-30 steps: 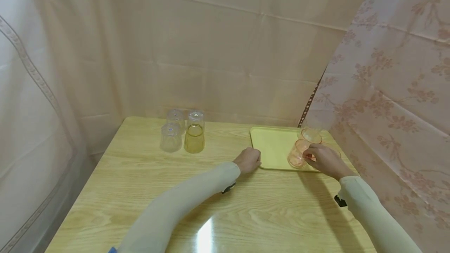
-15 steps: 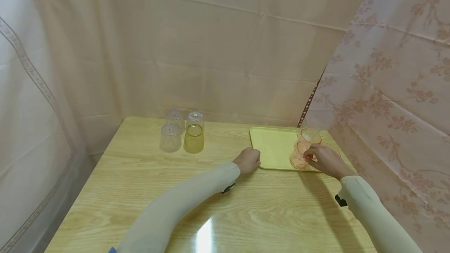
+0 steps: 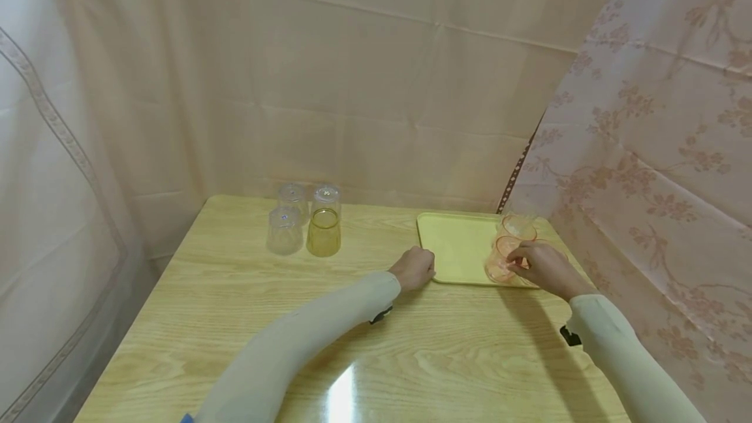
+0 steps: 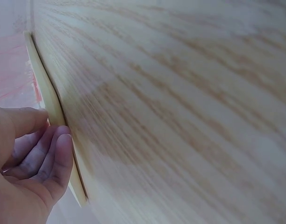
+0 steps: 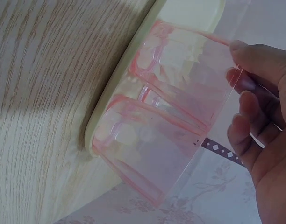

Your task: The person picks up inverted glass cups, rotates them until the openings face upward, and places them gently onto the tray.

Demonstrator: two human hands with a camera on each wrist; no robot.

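Note:
A yellow tray [image 3: 458, 250] lies at the right rear of the table, several pink see-through cups grouped at its right end. My left hand [image 3: 414, 267] is at its front left corner; in the left wrist view the thumb and fingers pinch the tray rim [image 4: 52, 102]. With thumb and fingertips my right hand [image 3: 546, 269] pinches the rim of the front left pink cup [image 3: 498, 269]. In the right wrist view this cup [image 5: 180, 60] stands upright on the tray beside another pink cup [image 5: 143, 144]. The right hand partly hides the cups behind it in the head view.
Left of the tray, a yellow cup [image 3: 324, 234] and several clear cups [image 3: 286, 234] stand upside down on the wooden table [image 3: 470, 358]. A beige curtain [image 3: 364, 83] hangs behind, and a floral curtain [image 3: 664, 181] borders the right edge.
The pinched pink cup has shifted slightly right, closer to the other pink cups, and then stays in place. My left hand and the tray have barely moved.

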